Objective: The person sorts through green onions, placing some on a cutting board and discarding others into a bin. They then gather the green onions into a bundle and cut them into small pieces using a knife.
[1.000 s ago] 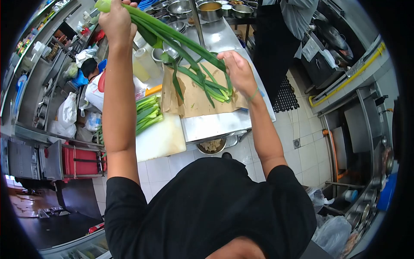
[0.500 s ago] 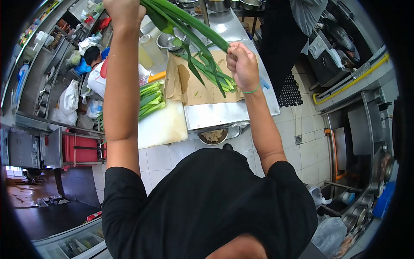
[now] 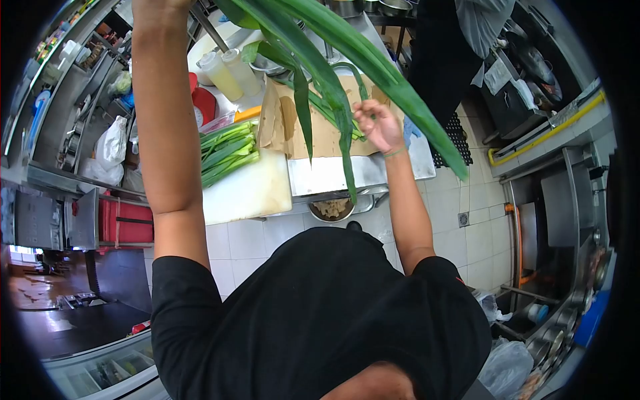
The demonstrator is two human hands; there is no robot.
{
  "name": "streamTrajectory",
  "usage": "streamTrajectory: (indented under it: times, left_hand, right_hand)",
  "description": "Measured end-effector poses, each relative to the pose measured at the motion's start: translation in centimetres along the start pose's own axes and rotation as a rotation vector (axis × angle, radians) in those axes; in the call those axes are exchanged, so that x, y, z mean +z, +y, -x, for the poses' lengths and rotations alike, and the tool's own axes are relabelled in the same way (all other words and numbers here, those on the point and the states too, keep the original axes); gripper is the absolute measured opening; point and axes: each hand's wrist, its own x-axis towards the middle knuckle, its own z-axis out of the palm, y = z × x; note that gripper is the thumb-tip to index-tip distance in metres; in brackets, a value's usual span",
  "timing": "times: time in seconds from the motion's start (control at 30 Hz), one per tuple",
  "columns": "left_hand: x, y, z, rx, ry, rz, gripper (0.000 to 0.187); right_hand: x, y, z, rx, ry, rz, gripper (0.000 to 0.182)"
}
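Note:
A leek (image 3: 320,63) with long, broad green leaves hangs in the air across the upper middle of the head view. At the top edge is my left hand (image 3: 162,5), mostly cut off by the frame. The leaves run up towards it, and its grip on their upper end is out of sight. My right hand (image 3: 380,127) is beside the leaves with its fingers apart and nothing held. Below lies brown paper (image 3: 290,143) with some cut green stalks (image 3: 323,107) on it. A pile of green stalks (image 3: 230,152) rests on the white cutting board (image 3: 257,193).
Squeeze bottles (image 3: 221,77) and a metal bowl (image 3: 267,65) stand behind the paper on the steel table (image 3: 333,175). An orange handle (image 3: 248,113) lies near the stalks. Beneath sits a bowl of pale pieces (image 3: 331,210). A person in a dark apron (image 3: 437,60) stands at the far right.
My right hand has let go of the leek's leaf and opened. My left hand has moved up and left, partly out of view. The leaves swing nearer and hang lower to the right.

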Motion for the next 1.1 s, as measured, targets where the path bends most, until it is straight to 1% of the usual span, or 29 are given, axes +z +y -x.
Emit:
streamTrajectory:
  times: [0.03,0.07,0.13,0.17,0.23,0.27,0.33,0.37,0.4,0.43,0.47,0.5,0.53,0.6,0.63,0.67,0.7,0.73,0.77,0.8,0.83,0.87,0.93,0.97,1.03,1.07,1.1]
  left_hand:
    - [0.0,-0.1,-0.1,0.001,-0.001,0.000,0.016]
    - [0.0,-0.3,-0.1,0.007,-0.003,0.011,0.016]
    - [0.0,-0.4,0.0,0.019,-0.003,0.018,0.016]
    - [-0.1,-0.3,0.2,0.015,0.018,-0.037,0.017]
    - [-0.4,-0.3,0.3,0.016,0.043,-0.097,0.017]
    - [-0.7,-0.4,0.2,0.038,0.078,-0.116,0.017]
    - [-2.0,-0.3,-0.3,0.071,0.119,-0.140,0.017]
    - [-2.9,-0.1,-0.5,0.116,0.102,-0.173,0.017]
    - [-3.3,0.4,-0.3,0.160,0.086,-0.207,0.018]
    - [-3.7,1.0,-0.3,0.142,0.270,-0.244,0.019]
    - [-4.2,1.8,-0.1,0.152,0.279,-0.250,0.019]
    - [-4.5,2.6,0.7,0.160,0.303,-0.254,0.020]
    - [-4.8,3.3,1.5,0.166,0.326,-0.257,0.021]
    - [-5.3,3.9,3.0,0.157,0.305,-0.214,0.020]
    - [-5.9,4.2,3.7,0.224,0.303,-0.275,0.020]
    - [-6.4,4.5,4.5,0.290,0.302,-0.338,0.020]
    - [-5.6,4.2,6.2,0.350,0.276,-0.348,0.021]
    - [-5.5,4.2,7.0,0.357,0.285,-0.353,0.021]
    - [-5.5,4.2,7.6,0.403,0.300,-0.343,0.021]
    - [-5.7,4.2,8.3,0.448,0.315,-0.331,0.021]
    - [-5.8,4.2,9.1,0.382,0.266,-0.330,0.021]
    - [-5.6,4.0,9.5,0.389,0.274,-0.328,0.021]
    - [-4.7,3.8,10.3,0.413,0.311,-0.356,0.020]
    - [-5.6,3.9,10.5,0.379,0.258,-0.366,0.018]
    - [-5.1,3.8,10.5,0.408,0.282,-0.333,0.017]
    - [-4.9,3.7,10.5,0.432,0.296,-0.303,0.016]
    - [-5.1,3.8,10.8,0.448,0.316,-0.371,0.014]
  right_hand:
    - [-0.6,1.8,-0.7,-0.005,-0.062,0.012,0.014]
    - [-1.3,3.0,-1.2,-0.006,-0.064,0.012,0.014]
    - [-0.3,5.0,-1.1,0.124,-0.254,0.142,0.021]
    - [0.4,5.8,-0.9,0.128,-0.259,0.142,0.021]
    - [2.7,6.7,-0.1,0.221,-0.409,0.139,0.031]
    - [3.5,6.8,0.3,0.226,-0.415,0.138,0.031]
    - [4.9,7.0,0.6,0.384,-0.349,0.141,0.036]
    - [4.4,7.3,0.1,0.425,-0.529,0.131,0.036]
    - [4.4,7.4,0.2,0.435,-0.539,0.134,0.036]
    - [4.4,7.6,0.7,0.380,-0.607,0.205,0.035]
    - [4.4,7.8,1.1,0.324,-0.673,0.276,0.035]
    - [4.3,8.0,1.3,0.289,-0.583,0.372,0.032]
    - [4.2,7.9,1.6,0.298,-0.590,0.372,0.032]
    - [3.8,7.4,1.9,0.280,-0.449,0.229,0.029]
    - [3.8,7.5,1.7,0.251,-0.409,0.151,0.027]
    - [3.7,7.4,1.9,0.247,-0.326,0.123,0.025]
    - [3.6,7.6,1.3,0.229,-0.334,0.045,0.024]
    - [3.6,7.9,0.6,0.211,-0.341,-0.034,0.024]
    - [3.6,8.3,0.1,0.222,-0.343,-0.032,0.024]
    - [3.7,8.8,-0.3,0.200,-0.247,-0.068,0.024]
    - [3.9,9.1,-0.7,0.173,-0.152,-0.102,0.024]
    - [4.1,9.4,-1.2,0.180,-0.155,-0.094,0.024]
    - [4.7,9.9,-1.9,0.215,0.069,-0.225,0.021]
    - [5.0,10.2,-2.3,0.224,0.067,-0.217,0.021]
    - [5.5,10.8,-3.4,0.236,0.221,-0.254,0.019]
    - [5.5,11.2,-4.1,0.244,0.218,-0.248,0.019]
    - [5.6,11.8,-4.6,0.244,0.267,-0.246,0.019]
